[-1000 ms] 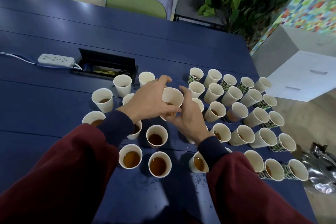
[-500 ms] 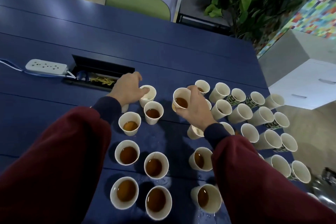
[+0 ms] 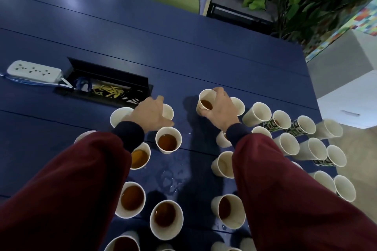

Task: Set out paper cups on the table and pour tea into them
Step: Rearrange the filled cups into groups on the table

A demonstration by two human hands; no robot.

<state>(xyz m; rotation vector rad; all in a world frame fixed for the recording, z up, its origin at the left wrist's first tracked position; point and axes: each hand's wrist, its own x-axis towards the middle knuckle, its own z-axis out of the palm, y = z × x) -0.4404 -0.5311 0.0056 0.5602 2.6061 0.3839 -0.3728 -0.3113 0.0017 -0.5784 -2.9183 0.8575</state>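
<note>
Right hand (image 3: 221, 112) grips a tapered paper cup (image 3: 205, 95) of amber tea (image 3: 206, 104)

Wide room across the worktop's (image 3: 183, 47) far half. Crowded toward the right edge by packed cups (image 3: 287, 144). Blocked at left by open cable box (image 3: 110, 83) and power strip (image 3: 33, 71). Narrow wet lane between tea-filled cups (image 3: 132, 199) and the right cluster.

White paper cups (image 3: 168, 142), many holding brown tea (image 3: 167, 142), stand upright in rows across the blue table (image 3: 204, 51).
</note>
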